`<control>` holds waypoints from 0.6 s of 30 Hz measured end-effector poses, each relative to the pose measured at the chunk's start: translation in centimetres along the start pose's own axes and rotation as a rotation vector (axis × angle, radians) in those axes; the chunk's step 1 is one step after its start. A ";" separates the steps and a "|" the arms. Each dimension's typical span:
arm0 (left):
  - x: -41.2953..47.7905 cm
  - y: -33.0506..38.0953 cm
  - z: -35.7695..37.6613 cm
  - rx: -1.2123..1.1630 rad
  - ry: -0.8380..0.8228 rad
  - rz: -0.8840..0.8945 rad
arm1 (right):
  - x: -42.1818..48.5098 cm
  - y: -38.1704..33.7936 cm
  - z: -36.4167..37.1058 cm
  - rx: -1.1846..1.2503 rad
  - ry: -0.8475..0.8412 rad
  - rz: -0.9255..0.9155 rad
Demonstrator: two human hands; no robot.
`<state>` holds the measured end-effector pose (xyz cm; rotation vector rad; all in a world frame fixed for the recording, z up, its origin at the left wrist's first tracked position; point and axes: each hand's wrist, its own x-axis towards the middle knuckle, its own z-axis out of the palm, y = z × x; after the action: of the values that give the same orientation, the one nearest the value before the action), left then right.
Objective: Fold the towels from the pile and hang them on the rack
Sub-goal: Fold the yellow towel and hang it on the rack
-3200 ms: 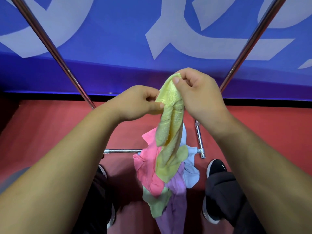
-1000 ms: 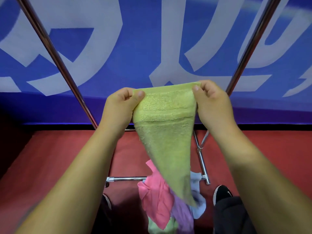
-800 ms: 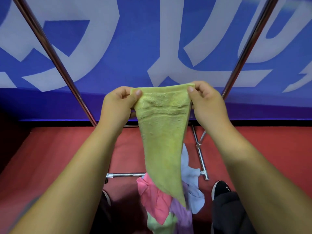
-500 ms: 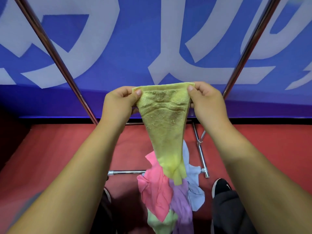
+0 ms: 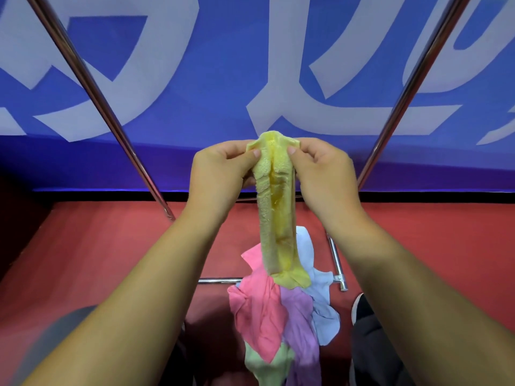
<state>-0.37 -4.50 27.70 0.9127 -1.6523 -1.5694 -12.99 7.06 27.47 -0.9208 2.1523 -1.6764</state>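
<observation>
Both bare forearms slant in from the lower corners of the frame and meet near the centre, wrists roughly level. The left hand (image 5: pixel 220 174) sits just left of centre, fingers curled, its thumb tip pressed toward the forefinger to pinch the upper edge of the yellow towel (image 5: pixel 276 213). The right hand (image 5: pixel 320 169) mirrors it just right of centre, thumb and curled fingers pinching the same edge. The hands are close together, thumbs nearly facing.

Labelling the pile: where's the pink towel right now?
Head view, lower centre: the pink towel lies left of and against the purple towel, just below the tip of the hanging yellow towel.
</observation>
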 end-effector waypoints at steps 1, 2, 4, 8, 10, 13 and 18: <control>-0.2 0.1 0.3 0.017 -0.012 0.012 | -0.3 -0.2 0.3 -0.011 -0.008 -0.010; -0.4 0.0 0.5 0.039 -0.021 0.027 | -0.6 -0.3 0.5 -0.019 -0.015 -0.019; -0.7 -0.1 1.0 0.124 -0.016 0.078 | -1.1 -0.4 1.0 -0.020 -0.019 -0.028; -1.5 -0.1 1.8 0.273 0.015 0.163 | -1.6 -0.3 1.6 -0.036 0.021 -0.034; -1.9 0.0 2.3 0.293 0.003 0.165 | -1.6 -0.3 1.7 -0.050 0.034 -0.032; -2.1 -0.1 2.7 0.324 -0.043 0.186 | -1.5 0.0 1.7 -0.073 0.045 -0.048; -1.4 -0.7 2.6 0.189 -0.039 0.132 | -1.5 0.2 1.2 -0.096 -0.033 -0.069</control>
<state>-1.83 -1.90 26.86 0.8538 -1.8734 -1.3684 -11.25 7.09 26.63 -1.0527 2.2203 -1.5891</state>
